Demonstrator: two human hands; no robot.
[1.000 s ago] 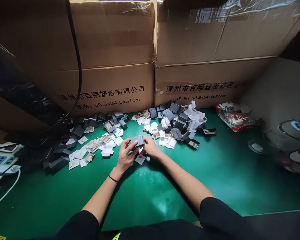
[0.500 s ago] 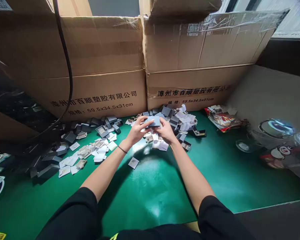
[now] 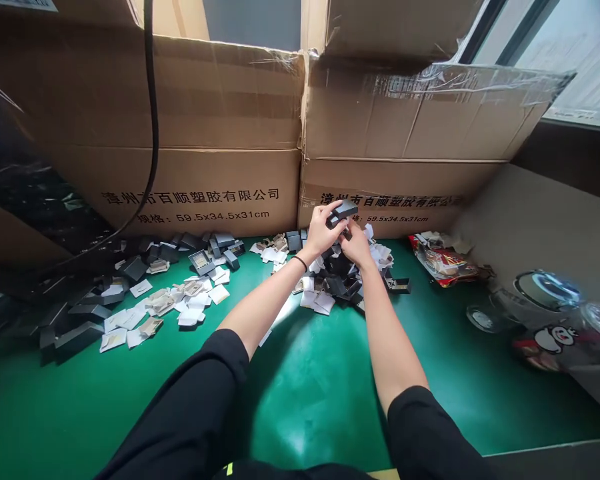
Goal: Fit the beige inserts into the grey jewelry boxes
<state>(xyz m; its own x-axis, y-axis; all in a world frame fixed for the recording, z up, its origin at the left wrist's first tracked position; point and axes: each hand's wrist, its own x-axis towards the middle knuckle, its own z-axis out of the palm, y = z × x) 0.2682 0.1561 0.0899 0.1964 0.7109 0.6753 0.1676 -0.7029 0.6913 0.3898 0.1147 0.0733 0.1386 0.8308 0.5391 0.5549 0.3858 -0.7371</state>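
Grey box [image 3: 344, 211] sat raised above the green table [image 3: 300, 393], pinched at one end by thumb and fingertips of the left hand [image 3: 323, 230], which left its far end free. Just beneath hovered the right hand [image 3: 356, 245], fingers curled; whether it gripped anything could not be told. Below lay a pile of boxes and cards [image 3: 330, 288], in front of two cartons [image 3: 390, 133].

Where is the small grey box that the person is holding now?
Head view, just right of centre: the small grey box is in the left hand, raised before the right cardboard carton.
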